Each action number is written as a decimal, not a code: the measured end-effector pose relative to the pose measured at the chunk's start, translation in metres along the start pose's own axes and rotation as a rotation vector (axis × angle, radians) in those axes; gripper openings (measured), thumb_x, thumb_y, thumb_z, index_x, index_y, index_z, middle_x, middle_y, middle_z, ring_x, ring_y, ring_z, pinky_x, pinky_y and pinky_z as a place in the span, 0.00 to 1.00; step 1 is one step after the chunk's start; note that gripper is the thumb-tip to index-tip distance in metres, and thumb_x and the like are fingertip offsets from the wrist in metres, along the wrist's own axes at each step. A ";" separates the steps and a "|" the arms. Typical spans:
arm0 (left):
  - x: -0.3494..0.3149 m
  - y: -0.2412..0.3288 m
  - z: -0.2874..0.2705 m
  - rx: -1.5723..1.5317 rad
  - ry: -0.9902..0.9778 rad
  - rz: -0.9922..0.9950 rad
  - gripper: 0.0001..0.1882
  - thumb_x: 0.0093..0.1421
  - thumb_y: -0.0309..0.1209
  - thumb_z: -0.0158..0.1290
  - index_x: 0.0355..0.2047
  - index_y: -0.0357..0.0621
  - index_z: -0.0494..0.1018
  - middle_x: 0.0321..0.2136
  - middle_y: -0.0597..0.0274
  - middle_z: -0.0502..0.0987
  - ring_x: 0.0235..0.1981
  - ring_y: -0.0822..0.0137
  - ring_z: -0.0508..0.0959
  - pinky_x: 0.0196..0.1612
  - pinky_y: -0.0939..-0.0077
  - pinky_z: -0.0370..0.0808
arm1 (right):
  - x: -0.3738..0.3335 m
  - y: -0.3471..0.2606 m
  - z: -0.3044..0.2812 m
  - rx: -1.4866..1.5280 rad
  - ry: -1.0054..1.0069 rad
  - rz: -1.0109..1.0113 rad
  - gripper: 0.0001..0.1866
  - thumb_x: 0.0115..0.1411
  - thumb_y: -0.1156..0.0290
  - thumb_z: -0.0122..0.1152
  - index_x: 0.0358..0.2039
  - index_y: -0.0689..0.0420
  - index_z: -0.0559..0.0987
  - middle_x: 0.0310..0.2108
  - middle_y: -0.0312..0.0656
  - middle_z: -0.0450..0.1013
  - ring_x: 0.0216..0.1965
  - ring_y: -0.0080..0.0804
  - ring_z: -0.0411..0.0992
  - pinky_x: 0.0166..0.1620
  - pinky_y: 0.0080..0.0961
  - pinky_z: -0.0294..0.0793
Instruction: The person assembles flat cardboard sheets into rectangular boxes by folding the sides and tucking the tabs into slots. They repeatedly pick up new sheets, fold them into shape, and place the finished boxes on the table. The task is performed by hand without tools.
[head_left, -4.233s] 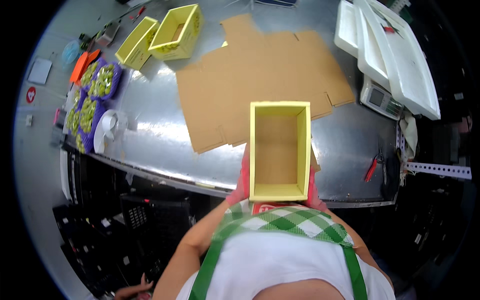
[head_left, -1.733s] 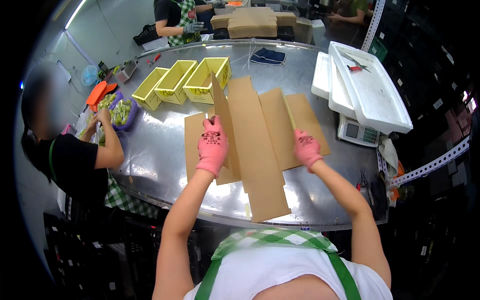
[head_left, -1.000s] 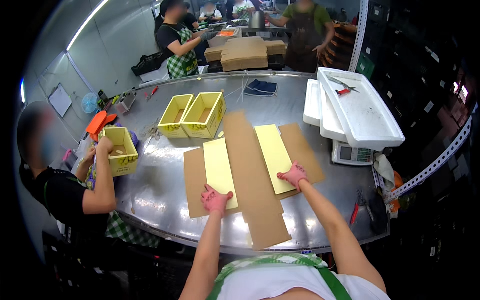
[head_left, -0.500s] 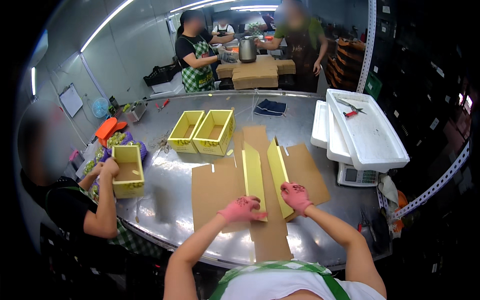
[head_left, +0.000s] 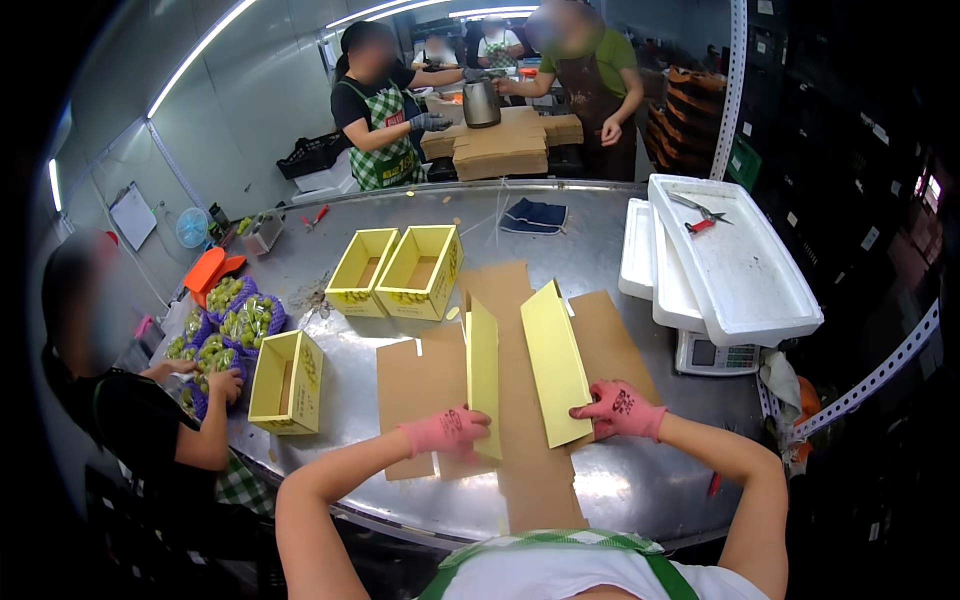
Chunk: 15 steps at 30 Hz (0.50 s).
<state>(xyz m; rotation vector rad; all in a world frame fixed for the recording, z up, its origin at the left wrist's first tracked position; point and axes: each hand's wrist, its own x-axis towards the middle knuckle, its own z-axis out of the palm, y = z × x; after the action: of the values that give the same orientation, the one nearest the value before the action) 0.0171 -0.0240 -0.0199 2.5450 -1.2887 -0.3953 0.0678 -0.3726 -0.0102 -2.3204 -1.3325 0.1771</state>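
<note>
Shiny metal tabletop lies beneath the unfolded cardboard sheet, presumably giving its folds firm support. The right hand pinches the near corner of the right flap, thumb on its yellow face, apparently to hold it tilted. The left hand touches the left flap from outside, seemingly propping it up; whether its fingers close on it, I cannot tell. Two open yellow boxes stand beyond, probably to leave elbow room.

- Lower centre: left hand touching left flap; right hand holding right flap
- Centre left: box
- Upper right: trays
</note>
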 end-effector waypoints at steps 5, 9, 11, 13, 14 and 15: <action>-0.015 -0.013 -0.014 -0.295 0.424 -0.233 0.15 0.51 0.36 0.57 0.38 0.43 0.72 0.32 0.63 0.74 0.34 0.65 0.74 0.37 0.73 0.72 | 0.027 -0.002 -0.017 -0.096 0.311 -0.072 0.17 0.39 0.68 0.66 0.34 0.41 0.77 0.36 0.44 0.67 0.34 0.41 0.68 0.37 0.36 0.68; -0.019 -0.032 -0.024 -1.100 1.083 -0.538 0.10 0.59 0.33 0.48 0.39 0.45 0.71 0.26 0.72 0.72 0.26 0.81 0.68 0.27 0.85 0.67 | 0.060 -0.014 -0.049 0.274 0.442 0.028 0.11 0.46 0.73 0.63 0.33 0.51 0.76 0.41 0.43 0.67 0.35 0.31 0.67 0.37 0.24 0.68; -0.003 -0.005 -0.062 -0.880 1.087 -0.610 0.16 0.58 0.31 0.51 0.46 0.42 0.65 0.33 0.64 0.74 0.33 0.76 0.72 0.34 0.83 0.69 | 0.064 -0.013 -0.056 0.611 0.428 0.177 0.08 0.49 0.76 0.58 0.32 0.55 0.74 0.38 0.39 0.69 0.33 0.24 0.67 0.35 0.19 0.67; -0.001 -0.002 -0.067 -0.995 1.288 -0.452 0.14 0.58 0.31 0.52 0.44 0.41 0.66 0.32 0.65 0.74 0.32 0.78 0.71 0.34 0.84 0.68 | 0.073 -0.018 -0.057 0.976 0.434 0.289 0.05 0.52 0.81 0.51 0.31 0.59 0.72 0.33 0.34 0.71 0.30 0.18 0.67 0.33 0.14 0.67; -0.002 0.004 -0.067 -1.048 1.389 -0.366 0.14 0.58 0.31 0.52 0.43 0.41 0.67 0.32 0.66 0.74 0.32 0.79 0.70 0.33 0.85 0.68 | 0.070 -0.026 -0.059 0.935 0.447 0.294 0.06 0.55 0.81 0.51 0.34 0.61 0.71 0.28 0.31 0.71 0.29 0.15 0.65 0.31 0.12 0.65; -0.008 0.014 -0.065 -1.075 1.374 -0.504 0.14 0.58 0.31 0.52 0.43 0.41 0.67 0.32 0.66 0.74 0.33 0.79 0.70 0.33 0.86 0.67 | 0.066 -0.034 -0.058 1.014 0.531 0.318 0.06 0.55 0.80 0.52 0.35 0.59 0.72 0.27 0.31 0.70 0.29 0.14 0.65 0.31 0.12 0.65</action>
<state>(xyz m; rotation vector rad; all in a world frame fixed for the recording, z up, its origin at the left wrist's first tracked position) 0.0252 -0.0191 0.0460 1.4492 0.1327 0.4491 0.0952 -0.3209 0.0637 -1.5081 -0.4165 0.2398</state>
